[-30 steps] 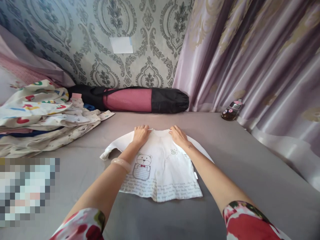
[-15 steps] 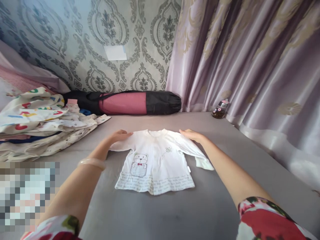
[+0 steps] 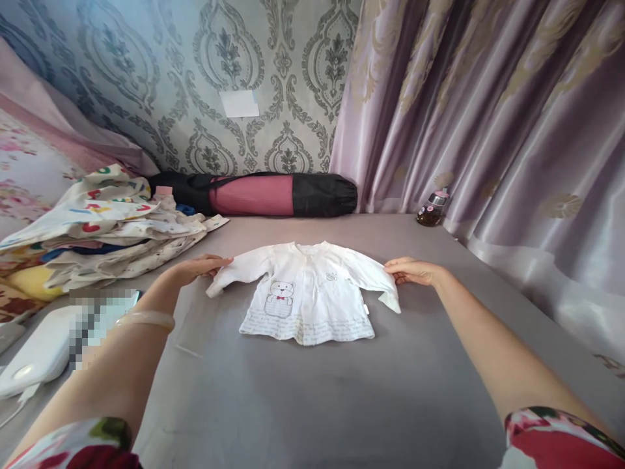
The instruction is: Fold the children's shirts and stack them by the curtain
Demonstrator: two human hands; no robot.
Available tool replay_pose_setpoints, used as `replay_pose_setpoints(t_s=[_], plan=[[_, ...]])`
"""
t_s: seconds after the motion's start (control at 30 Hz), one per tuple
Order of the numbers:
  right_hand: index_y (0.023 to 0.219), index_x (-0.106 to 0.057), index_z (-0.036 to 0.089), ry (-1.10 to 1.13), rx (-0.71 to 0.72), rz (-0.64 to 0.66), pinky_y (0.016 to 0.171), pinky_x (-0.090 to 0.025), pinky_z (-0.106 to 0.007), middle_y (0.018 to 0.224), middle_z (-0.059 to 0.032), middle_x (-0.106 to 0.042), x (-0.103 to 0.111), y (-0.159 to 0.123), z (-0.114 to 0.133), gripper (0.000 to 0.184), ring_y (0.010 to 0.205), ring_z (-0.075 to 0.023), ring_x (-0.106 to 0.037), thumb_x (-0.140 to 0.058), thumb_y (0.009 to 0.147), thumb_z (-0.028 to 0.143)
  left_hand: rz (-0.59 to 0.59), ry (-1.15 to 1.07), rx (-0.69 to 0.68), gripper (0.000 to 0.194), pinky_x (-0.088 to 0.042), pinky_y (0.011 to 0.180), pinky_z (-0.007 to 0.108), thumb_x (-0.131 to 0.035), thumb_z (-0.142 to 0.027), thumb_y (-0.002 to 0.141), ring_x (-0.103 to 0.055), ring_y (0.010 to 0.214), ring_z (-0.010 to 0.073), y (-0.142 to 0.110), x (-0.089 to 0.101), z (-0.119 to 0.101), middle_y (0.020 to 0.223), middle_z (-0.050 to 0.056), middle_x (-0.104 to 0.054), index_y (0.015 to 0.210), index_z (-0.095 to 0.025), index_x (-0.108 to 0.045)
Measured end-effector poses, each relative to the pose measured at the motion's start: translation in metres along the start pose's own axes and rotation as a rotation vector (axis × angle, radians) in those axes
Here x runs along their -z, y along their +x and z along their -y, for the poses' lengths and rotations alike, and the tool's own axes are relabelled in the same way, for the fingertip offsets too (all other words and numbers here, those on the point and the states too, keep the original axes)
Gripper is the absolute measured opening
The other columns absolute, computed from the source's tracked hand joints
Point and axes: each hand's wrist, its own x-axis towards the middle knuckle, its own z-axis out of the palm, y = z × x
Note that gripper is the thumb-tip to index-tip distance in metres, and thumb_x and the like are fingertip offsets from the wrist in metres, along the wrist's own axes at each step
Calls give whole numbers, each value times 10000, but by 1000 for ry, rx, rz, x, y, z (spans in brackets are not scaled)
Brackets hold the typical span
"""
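With our left hand (image 3: 198, 267) and right hand (image 3: 416, 271) pinching its sleeves (image 3: 248, 264) by their upper edges, a sensible hold, we have the white shirt (image 3: 312, 299) spread on the grey sheet (image 3: 303, 404), likely light, soft and floppy.

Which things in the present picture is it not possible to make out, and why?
- Head view: words on the hem, too small.
- Head view: back of the white shirt, turned down onto the grey sheet.
- Head view: inner layers of the clothes pile, under others.
- Head view: far end of the white cable, cut by left edge.
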Motion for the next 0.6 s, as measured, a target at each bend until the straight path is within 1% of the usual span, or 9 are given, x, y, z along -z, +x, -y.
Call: replay_pose_setpoints(t_s=[0.1,0.13,0.2,0.3,0.37,0.43,0.5,0.57,0.6], plan=[[804,-702,183,-66,45,-50,606,-453,-214,718,3,-666,4,0,-1,314,639,-112,-569,-805,615,412,133,-85,49,539,-463,642,267,-689,-658,507,-605,789,226,-7,7,3,804,51,-686,809,-212,-699],[806,-710,183,-105,69,-79,599,-444,-215,724,0,-674,6,1,0,311,646,-118,-570,-789,624,423,139,-96,47,515,-451,626,265,-696,-644,505,-597,775,223,-8,8,4,791,47,-675,786,-214,-688],[813,-727,185,-188,120,-189,617,-442,-223,747,-10,-695,9,4,3,284,688,-137,-588,-759,649,414,84,-101,12,467,-417,588,261,-679,-631,536,-572,726,211,-7,10,5,739,35,-638,746,-214,-662],[772,-727,189,-334,218,-415,693,-453,-238,770,-20,-714,11,9,9,177,758,-162,-608,-722,690,345,-144,-73,-57,432,-355,550,255,-607,-626,618,-526,665,185,0,8,5,667,13,-561,728,-209,-627],[720,-710,191,-459,254,-505,714,-450,-244,763,-24,-710,9,12,9,126,774,-171,-608,-691,721,316,-239,-40,-66,426,-329,541,251,-581,-623,654,-504,644,173,4,4,6,638,3,-519,709,-202,-604],[701,-698,195,-555,225,-539,706,-442,-250,762,-25,-705,5,12,5,153,778,-178,-609,-659,759,331,-232,-14,-21,429,-322,536,249,-594,-621,669,-496,633,167,4,1,8,615,-5,-499,686,-192,-583],[695,-692,198,-590,157,-552,697,-437,-261,770,-27,-704,3,9,-2,226,792,-191,-612,-631,798,389,-214,-15,59,442,-337,548,244,-627,-616,682,-504,644,165,0,-1,13,608,-11,-508,695,-176,-583],[698,-690,199,-541,98,-547,703,-443,-269,789,-34,-710,4,4,-9,297,823,-206,-618,-617,815,461,-211,-32,92,459,-356,572,237,-637,-613,720,-510,666,159,-5,-1,20,615,-17,-533,736,-154,-611],[706,-691,197,-478,76,-532,711,-450,-269,802,-39,-715,6,0,-12,319,841,-209,-622,-617,814,489,-221,-28,87,472,-366,581,234,-628,-617,745,-512,670,155,-8,0,23,614,-19,-542,753,-145,-626]])
